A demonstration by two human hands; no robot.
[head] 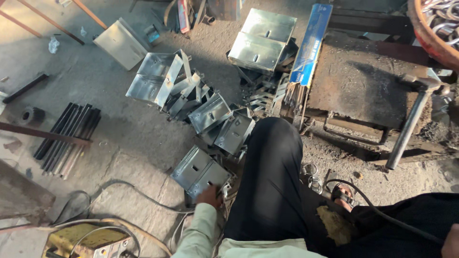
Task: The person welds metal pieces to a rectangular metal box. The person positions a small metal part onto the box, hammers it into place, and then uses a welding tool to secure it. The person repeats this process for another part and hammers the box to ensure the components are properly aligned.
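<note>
Dusty concrete floor [119, 138] fills most of the view, with a rusty steel table [356, 81] at the upper right and a hammer [411, 119] leaning across its edge. Folded sheet-metal boxes lie scattered over the floor: a stacked pair [262, 40] by a blue carton [311, 43], a heap with bent strips [167, 79], two more [222, 122] near the person's knee [277, 157], and one box [200, 173] closest to the person. Black rods [67, 136] lie in a bundle on the left, and a yellow machine [83, 241] with cables sits at the bottom.

As for progress, I judge many boxes already bent to shape, yet they lie loose and unsorted, so most handling seems left; no box rests on the table.

The left hand [209, 196], in a pale sleeve, reaches down to the near corner of the closest box and touches its edge; the fingers curl there, but whether they grip it I cannot tell. The right hand [452, 241] barely shows at the lower right corner, and its state cannot be told.
</note>
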